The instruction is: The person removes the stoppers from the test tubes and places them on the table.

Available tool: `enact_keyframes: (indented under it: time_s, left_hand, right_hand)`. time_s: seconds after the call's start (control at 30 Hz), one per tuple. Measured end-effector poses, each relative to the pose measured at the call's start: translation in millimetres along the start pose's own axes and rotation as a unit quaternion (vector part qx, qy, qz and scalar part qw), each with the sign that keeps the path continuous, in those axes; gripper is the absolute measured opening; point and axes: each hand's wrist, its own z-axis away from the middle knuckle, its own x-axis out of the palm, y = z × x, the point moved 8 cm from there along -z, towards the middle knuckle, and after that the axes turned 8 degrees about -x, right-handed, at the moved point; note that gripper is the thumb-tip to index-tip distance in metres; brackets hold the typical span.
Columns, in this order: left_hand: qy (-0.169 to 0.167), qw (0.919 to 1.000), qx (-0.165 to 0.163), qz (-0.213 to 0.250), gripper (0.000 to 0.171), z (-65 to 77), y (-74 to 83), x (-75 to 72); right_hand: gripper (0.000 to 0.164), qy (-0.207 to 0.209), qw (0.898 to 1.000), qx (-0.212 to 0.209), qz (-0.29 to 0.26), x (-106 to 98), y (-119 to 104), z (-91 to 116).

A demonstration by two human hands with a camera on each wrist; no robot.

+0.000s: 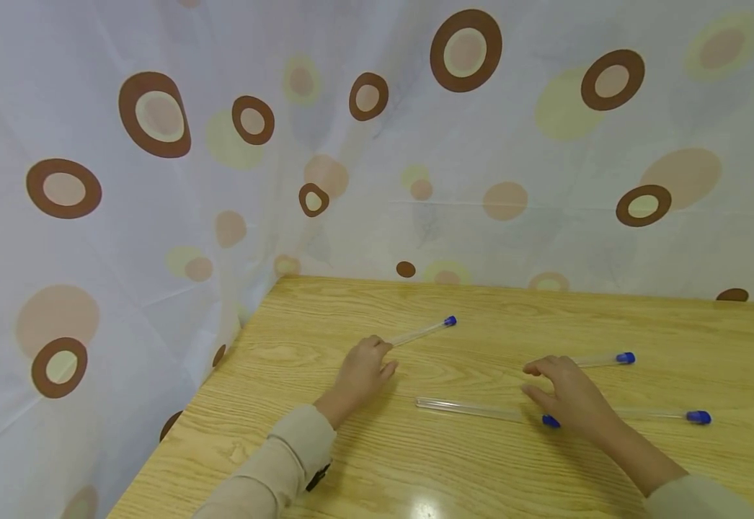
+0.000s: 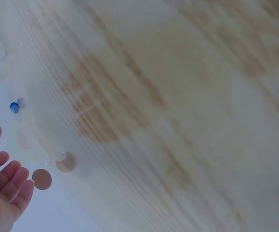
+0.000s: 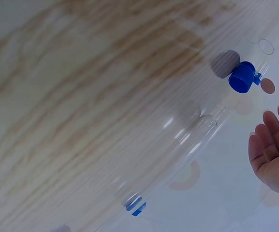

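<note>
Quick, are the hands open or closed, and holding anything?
Left hand: open, near a blue-capped tube.
Right hand: open, holding nothing.

Circle-patterned sheeting (image 1: 429, 144) hangs behind a wood-grain table (image 1: 468, 461).

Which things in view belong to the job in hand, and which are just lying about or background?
Likely the job:
leftmost blue-capped test tube, by the left hand
middle tube, far-right tube and near-right tube, by the right hand

Just background:
wood-grain tabletop
spotted sheet
</note>
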Motion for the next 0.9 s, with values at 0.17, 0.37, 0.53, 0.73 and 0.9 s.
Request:
enact_keyframes:
  time_s: [0.17, 0.37, 0.53, 0.73, 0.9]
  left_hand:
    - [-0.009, 0.9999, -0.009, 0.01, 0.031, -1.4, -2.3, 0.2]
    - [-0.01, 0.9998, -0.008, 0.015, 0.031, -4.2, -2.2, 0.2]
    - [-0.017, 0.9997, -0.019, 0.005, 0.032, -6.4, -2.8, 2.3]
    - [-0.031, 0.9989, -0.036, -0.007, 0.035, -9.3, -4.6, 6.8]
    - [-0.034, 0.9983, -0.042, -0.023, 0.036, -13.4, -6.5, 10.8]
  right_hand:
    - [0.03, 0.003, 1.0, 0.001, 0.002, 0, -2, -3]
    - [0.034, 0.01, 1.0, 0.006, 0.004, 0, -2, -6]
    - [0.034, 0.019, 1.0, 0.004, 0.008, 2, -1, -9]
    - [0.033, 0.025, 1.0, 0.001, 0.019, 4, -1, -15]
    - [0.033, 0.019, 1.0, 0.004, 0.005, 7, -3, -20]
